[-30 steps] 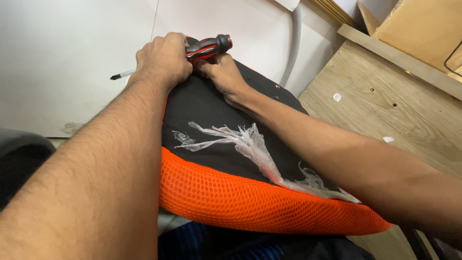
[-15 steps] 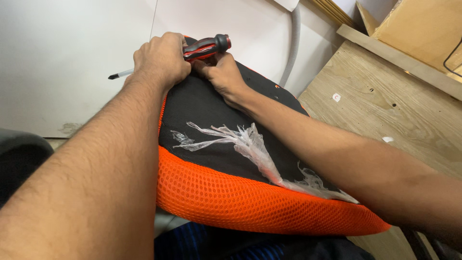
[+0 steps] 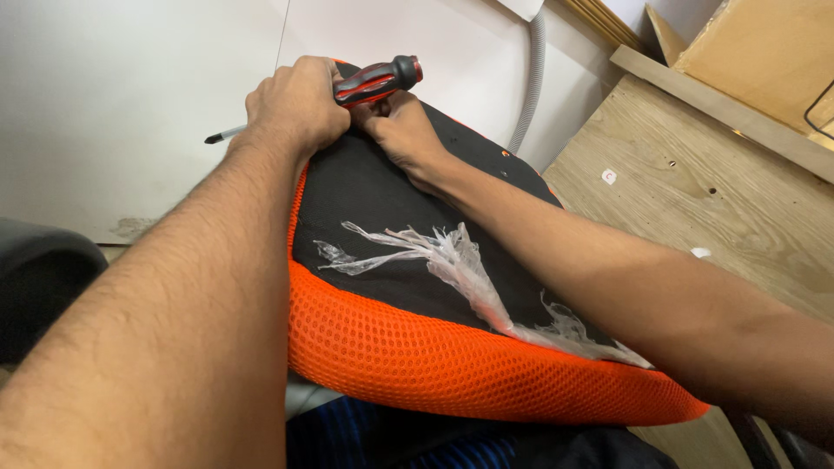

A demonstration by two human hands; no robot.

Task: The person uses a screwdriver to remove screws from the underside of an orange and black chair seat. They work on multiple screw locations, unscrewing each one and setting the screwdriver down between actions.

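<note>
A chair seat cushion with a black underside and orange mesh rim lies across my lap. My left hand grips a screwdriver with a red-and-black handle; its metal tip sticks out to the left of my fist. At the cushion's far edge my right hand presses down, fingers curled against the black fabric just under the handle. I cannot tell whether it holds anything. A torn strip of clear plastic wrap trails across the black surface between my forearms.
A white wall or panel stands behind the cushion, with a grey corrugated hose running down it. A plywood board and cardboard pieces lie at the right. A dark rounded object sits at the left edge.
</note>
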